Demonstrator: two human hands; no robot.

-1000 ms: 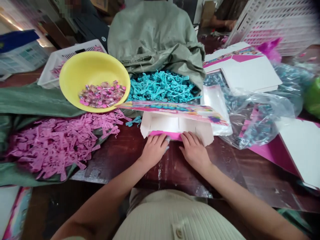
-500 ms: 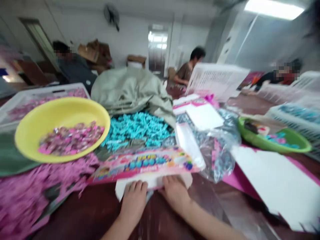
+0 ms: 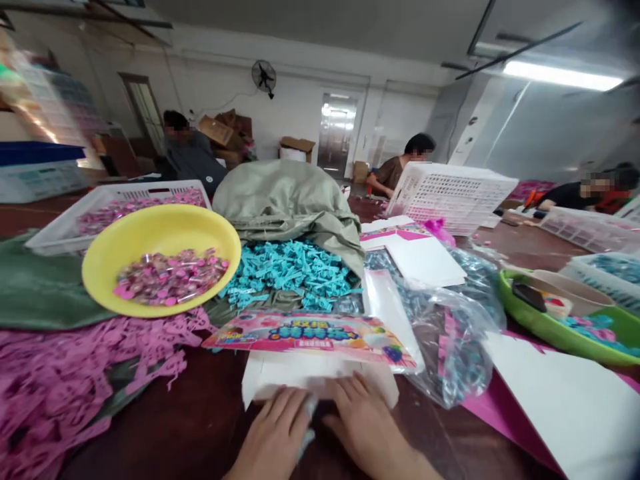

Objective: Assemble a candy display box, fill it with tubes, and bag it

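Observation:
A colourful printed cardboard box piece (image 3: 310, 335) lies in front of me, its white flap (image 3: 320, 383) turned toward me. My left hand (image 3: 280, 427) rests on the flap's left part, fingers stretched out and lying on the card. Something whitish (image 3: 308, 427) shows at its thumb side, too blurred to name. On the flap's right part lies my right hand (image 3: 364, 417), fingers extended and somewhat blurred, thumb apart. Just beyond the box piece is a heap of turquoise plastic parts (image 3: 295, 270).
Pink plastic parts (image 3: 45, 380) are piled at left, below a yellow basin (image 3: 163, 223) of small pink-capped pieces. At right are a clear plastic bag (image 3: 465, 360), white card sheets (image 3: 565, 393) and a green basin (image 3: 520, 320). People sit farther back beside white crates (image 3: 450, 193).
The view has shifted, so the scene sits lower and farther right. My fingers lie flatter, and more of the white flap shows beneath them.

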